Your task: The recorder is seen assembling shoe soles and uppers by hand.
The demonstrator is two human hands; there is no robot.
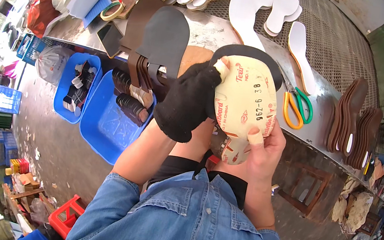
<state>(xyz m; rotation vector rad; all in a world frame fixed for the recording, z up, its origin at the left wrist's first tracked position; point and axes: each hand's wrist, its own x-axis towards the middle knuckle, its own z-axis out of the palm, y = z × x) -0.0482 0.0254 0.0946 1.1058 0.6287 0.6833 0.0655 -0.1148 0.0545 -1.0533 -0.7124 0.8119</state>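
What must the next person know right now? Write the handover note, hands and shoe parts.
Left hand: in a black glove, gripping the left edge of the insole board.
Right hand: bare, holding the board from below, thumb on its face.
Dark upper: wrapped round the board's top edge.
Scissors: on the metal bench, right of the board.
White insoles: on the bench.
Blue tubs: left.
Progress: cannot tell.

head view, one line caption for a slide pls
Black-gloved left hand and bare right hand hold a beige insole board over a lap, beside scissors on a metal workbench.
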